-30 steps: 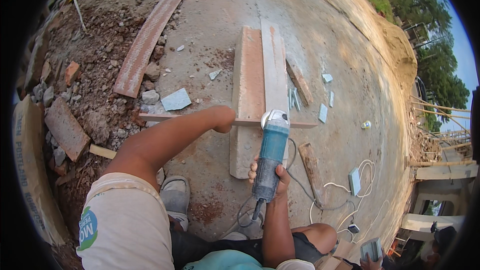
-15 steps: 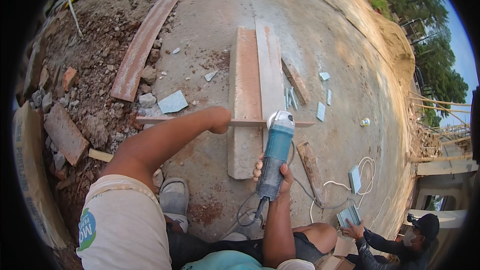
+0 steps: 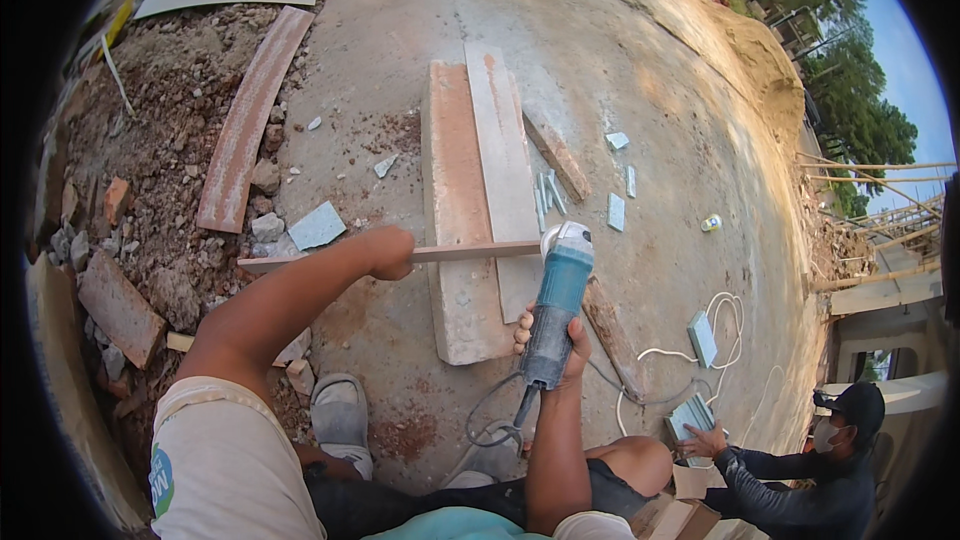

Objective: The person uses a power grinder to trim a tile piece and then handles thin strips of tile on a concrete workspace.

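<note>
My right hand is wrapped round the blue and black body of an angle grinder. Its metal head points away from me, at the right end of a narrow, flat strip. My left hand is closed on that strip, which lies crosswise over a long plank and a thick concrete-like beam. Whether the strip carries on behind the grinder head is hidden. A dark cable runs from the grinder's rear end and loops near my right foot.
Pale blue tile pieces lie on the concrete, with wooden offcuts right of the beam. Rubble and bricks fill the left side. A white cord coils at right. A masked co-worker holds stacked tiles at lower right.
The view has shifted, so the ground appears farther left. The grinder has moved right along the strip, whose right end no longer shows past the grinder head. Both hands keep their holds.
</note>
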